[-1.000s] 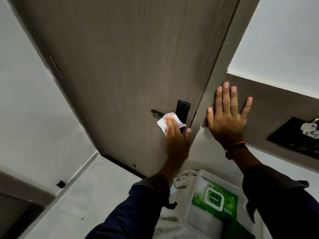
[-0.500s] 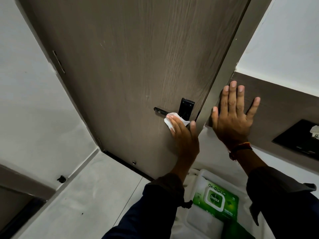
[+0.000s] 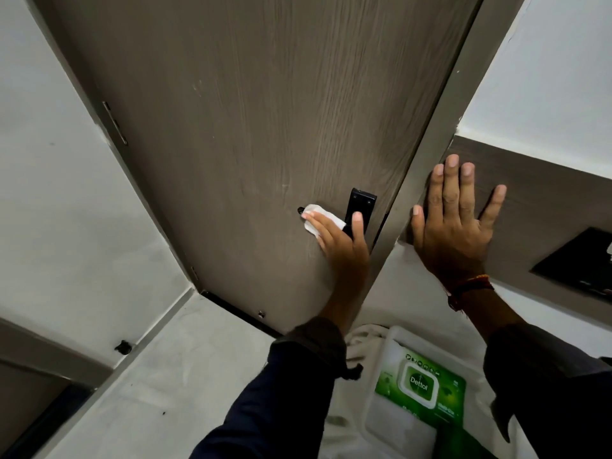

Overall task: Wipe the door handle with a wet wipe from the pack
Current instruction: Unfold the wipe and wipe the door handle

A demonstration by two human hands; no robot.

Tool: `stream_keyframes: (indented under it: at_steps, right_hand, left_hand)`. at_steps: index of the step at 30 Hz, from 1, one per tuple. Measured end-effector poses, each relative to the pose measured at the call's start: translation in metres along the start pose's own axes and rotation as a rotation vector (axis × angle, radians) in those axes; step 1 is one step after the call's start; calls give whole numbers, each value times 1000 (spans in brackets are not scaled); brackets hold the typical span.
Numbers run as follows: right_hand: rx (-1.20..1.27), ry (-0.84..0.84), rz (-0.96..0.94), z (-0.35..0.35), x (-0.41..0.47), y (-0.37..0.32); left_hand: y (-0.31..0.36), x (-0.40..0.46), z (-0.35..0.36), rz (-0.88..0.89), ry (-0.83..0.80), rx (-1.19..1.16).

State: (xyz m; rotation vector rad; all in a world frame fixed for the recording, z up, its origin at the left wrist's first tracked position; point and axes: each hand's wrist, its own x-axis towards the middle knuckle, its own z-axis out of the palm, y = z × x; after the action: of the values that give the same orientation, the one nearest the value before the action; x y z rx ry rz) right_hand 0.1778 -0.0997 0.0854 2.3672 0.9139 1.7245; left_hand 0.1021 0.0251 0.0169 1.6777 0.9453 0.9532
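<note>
Your left hand (image 3: 344,250) pressed the wet wipe (image 3: 323,220) around the black door handle (image 3: 302,210), fingers (image 3: 318,223) curled over it so the wipe wrapped the lever, only its tip showing; the thumb rested against the black backplate (image 3: 361,202). Your right hand (image 3: 453,233) lay flat and spread open, holding nothing, on the brown wall panel (image 3: 536,200) just beside the door frame (image 3: 430,167), probably to steady you. The door (image 3: 265,111) was grey-brown wood grain, shut, between white walls. The green pack (image 3: 419,389) sat below on white cloth (image 3: 361,342), lid closed, near the door's lower corner.
</note>
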Motion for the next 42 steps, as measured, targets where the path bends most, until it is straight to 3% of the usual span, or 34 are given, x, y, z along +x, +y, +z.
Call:
stream_keyframes:
  at_steps: [7,11,13,16,20,23,28,30,33,39,42]
  right_hand:
    - [-18,3,28,2,0,0]
    - [-24,4,27,2,1,-2]
    - [-36,14,23,3,2,-4]
    - [-40,16,24,5,0,-3]
    - [-21,26,19,6,-2,-6]
    - [-1,34,11,5,-3,-14]
    - [-2,61,-3,11,7,-13]
    - [3,67,-9,13,12,-12]
    - [0,72,-16,13,14,-16]
    - [7,84,-10,16,13,-13]
    - [4,77,-17,17,11,-10]
  left_hand:
    - [-10,-16,-6,108,-178,-49]
    - [-3,26,-15,-82,-96,-211]
    - [0,13,-10,-61,-81,-141]
    - [-5,-25,0,68,-190,-59]
    - [-14,18,-22,8,-129,-108]
    - [-24,36,-44,32,-122,16]
    - [-44,4,-46,384,-133,594]
    - [-48,25,-59,438,-138,726]
    - [-55,44,-75,480,-147,745]
    - [-64,32,-58,833,-323,714]
    - [-76,70,-77,1138,-395,824]
